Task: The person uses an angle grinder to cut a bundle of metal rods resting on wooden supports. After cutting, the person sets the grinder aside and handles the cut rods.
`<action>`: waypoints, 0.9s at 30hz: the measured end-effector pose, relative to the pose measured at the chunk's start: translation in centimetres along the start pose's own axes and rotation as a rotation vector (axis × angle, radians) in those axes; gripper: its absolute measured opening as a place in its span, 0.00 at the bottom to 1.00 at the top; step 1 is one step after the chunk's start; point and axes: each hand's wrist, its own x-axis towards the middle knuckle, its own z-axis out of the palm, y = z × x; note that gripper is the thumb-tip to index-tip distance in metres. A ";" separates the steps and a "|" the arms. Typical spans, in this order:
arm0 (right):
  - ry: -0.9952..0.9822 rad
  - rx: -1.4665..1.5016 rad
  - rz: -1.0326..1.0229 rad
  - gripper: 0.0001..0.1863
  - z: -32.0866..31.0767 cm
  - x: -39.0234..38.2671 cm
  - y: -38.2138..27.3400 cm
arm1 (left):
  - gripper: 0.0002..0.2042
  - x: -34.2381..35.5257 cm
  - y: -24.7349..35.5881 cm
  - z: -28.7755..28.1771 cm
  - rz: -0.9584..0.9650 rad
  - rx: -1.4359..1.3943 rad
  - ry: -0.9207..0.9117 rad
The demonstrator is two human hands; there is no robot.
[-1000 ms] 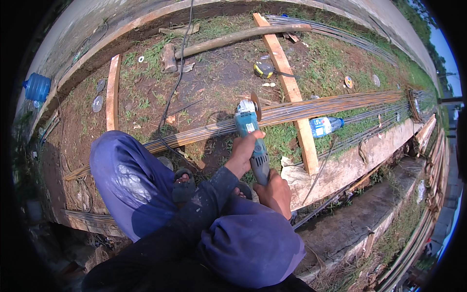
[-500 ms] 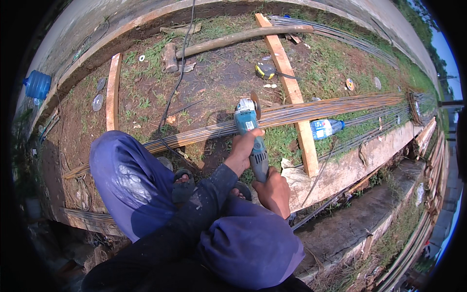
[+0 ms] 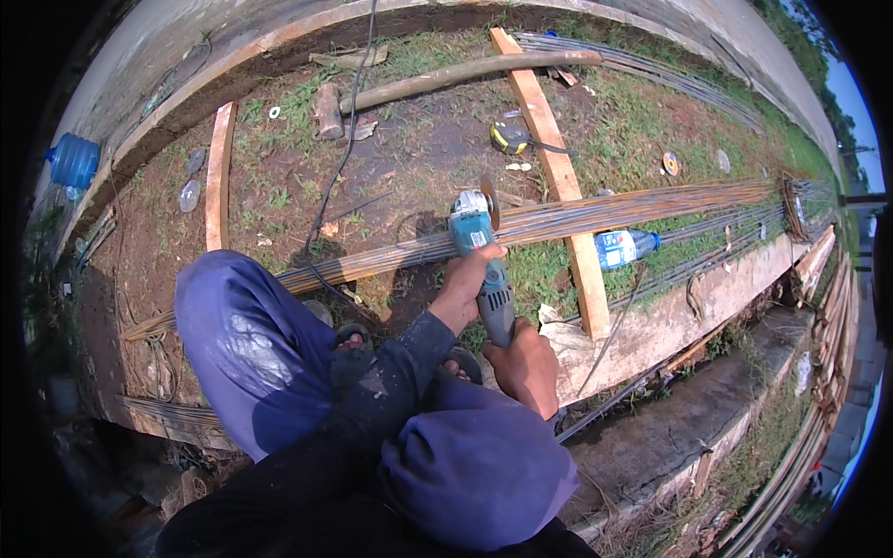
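A long bundle of thin, rust-brown and grey metal rods (image 3: pixel 651 205) runs just beyond the left fingers, lying across a pale, squared timber beam (image 3: pixel 555 167) to their right. The teal-and-grey angle grinder (image 3: pixel 473 232) sits in both hands, its small pale label unreadable. The left hand (image 3: pixel 465 277) has its fingers curled around the body; the right hand (image 3: pixel 526 365), nearer the wearer, is closed on the rear handle. Right of the left fingers lies a clear blue plastic bottle (image 3: pixel 642 244) with a blue-and-white label, its print too small to read. Farther beyond them sits a black-and-yellow tape measure (image 3: pixel 509 139). Ahead of the left fingertips, the grinder's thin brown disc (image 3: pixel 491 200) stands edge-on; whether it touches the rods is unclear.
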 end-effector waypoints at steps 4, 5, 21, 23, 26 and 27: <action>-0.003 -0.008 0.004 0.26 -0.2 -0.2 -0.1 | 0.16 -0.2 -0.2 0.0 -0.002 0.023 0.016; 0.000 -0.007 0.000 0.26 -0.2 -0.3 -0.1 | 0.16 -0.3 -0.3 -0.1 0.007 0.025 0.012; 0.064 -0.014 -0.048 0.24 -0.8 -1.9 0.4 | 0.18 -0.3 -2.3 -0.5 0.145 -0.037 -0.023; 0.073 -0.014 -0.051 0.24 -0.8 -2.0 0.7 | 0.15 -0.4 -2.5 -0.3 0.121 -0.035 -0.050; 0.069 -0.007 -0.054 0.24 -0.9 -2.3 0.7 | 0.13 -1.1 -2.1 -0.5 0.070 -0.055 -0.086; 0.065 -0.004 -0.053 0.24 -0.8 -2.4 0.6 | 0.12 -1.5 -1.9 -0.6 0.069 -0.044 -0.085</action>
